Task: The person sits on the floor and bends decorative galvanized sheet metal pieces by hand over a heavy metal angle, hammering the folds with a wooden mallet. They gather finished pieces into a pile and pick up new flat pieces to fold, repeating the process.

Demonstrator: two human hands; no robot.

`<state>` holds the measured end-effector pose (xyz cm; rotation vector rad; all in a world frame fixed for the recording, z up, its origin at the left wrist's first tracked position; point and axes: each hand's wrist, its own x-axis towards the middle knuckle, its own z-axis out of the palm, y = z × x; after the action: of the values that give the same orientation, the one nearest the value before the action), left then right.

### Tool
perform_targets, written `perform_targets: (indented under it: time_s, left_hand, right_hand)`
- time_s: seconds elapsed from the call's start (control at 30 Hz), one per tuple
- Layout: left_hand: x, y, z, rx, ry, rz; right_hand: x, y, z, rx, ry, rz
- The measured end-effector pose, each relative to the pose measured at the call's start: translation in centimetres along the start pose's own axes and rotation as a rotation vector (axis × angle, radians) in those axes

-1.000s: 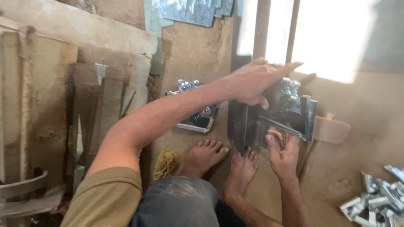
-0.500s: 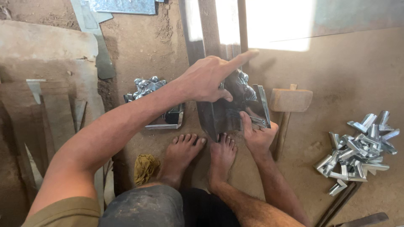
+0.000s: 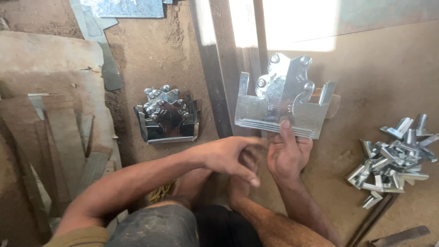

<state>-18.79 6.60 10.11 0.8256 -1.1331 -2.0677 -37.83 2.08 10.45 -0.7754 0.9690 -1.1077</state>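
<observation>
My right hand (image 3: 288, 153) grips the lower edge of a shiny galvanised metal bracket (image 3: 281, 103), a flat plate with riveted curved pieces and upturned side flanges, held face-up in front of me. My left hand (image 3: 231, 158) hovers just left of the right hand, above my bare feet. It is blurred, its fingers loosely apart, and nothing shows in it. It does not touch the bracket.
A stack of similar assembled brackets (image 3: 167, 116) sits on the dirt floor to the left. A pile of small bent metal pieces (image 3: 393, 158) lies at the right. A wooden mallet (image 3: 333, 104) peeks out behind the held bracket. A dark metal bar (image 3: 212, 68) runs away from me. Wooden planks (image 3: 59, 137) lie far left.
My left hand has come down off the top of the bracket to a spot over my feet. The right hand has turned the bracket so its face shows.
</observation>
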Motion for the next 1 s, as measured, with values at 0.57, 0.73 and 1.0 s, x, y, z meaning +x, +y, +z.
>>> perform_targets:
  time_s: [0.57,0.73,1.0]
  left_hand:
    - [-1.0,-7.0,-8.6,0.262,1.567,0.310]
    - [-0.1,-6.4,-7.8,-0.097,1.522,0.396]
    - [-0.3,-6.8,-7.6,-0.937,0.965,0.662]
  right_hand:
    - [-1.7,4.4,-21.2,-2.014,0.106,-0.293]
    - [-2.6,2.6,-23.2,-1.072,0.113,0.426]
    - [-2.4,-0.2,-8.2,-0.632,-0.130,0.310]
